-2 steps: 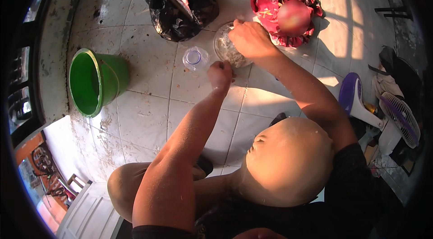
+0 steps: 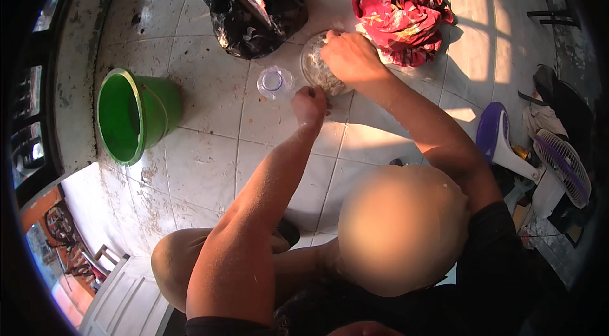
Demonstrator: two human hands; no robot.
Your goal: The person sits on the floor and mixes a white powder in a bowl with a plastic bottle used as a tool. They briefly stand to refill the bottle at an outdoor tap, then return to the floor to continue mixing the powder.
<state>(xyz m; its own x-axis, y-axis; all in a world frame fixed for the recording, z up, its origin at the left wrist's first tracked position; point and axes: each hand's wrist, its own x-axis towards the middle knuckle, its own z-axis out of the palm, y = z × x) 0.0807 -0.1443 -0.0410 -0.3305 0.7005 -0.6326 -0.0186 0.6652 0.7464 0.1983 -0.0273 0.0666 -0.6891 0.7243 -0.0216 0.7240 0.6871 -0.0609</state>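
I squat over a white tiled floor. My right hand [image 2: 349, 57] lies over the mouth of a clear round container [image 2: 315, 69] holding pale grainy material, with its fingers curled onto the rim. My left hand [image 2: 309, 105] is closed into a fist just below the container, touching its near side; anything inside the fist is hidden. A small clear plastic bottle [image 2: 274, 82] lies on the tiles just left of my left hand.
A green bucket [image 2: 136, 114] lies tipped on its side at the left. A black plastic bag [image 2: 254, 12] sits at the top middle, a red patterned cloth bundle [image 2: 403, 12] at the top right. A purple-and-white fan [image 2: 507, 145] and clutter stand at the right edge.
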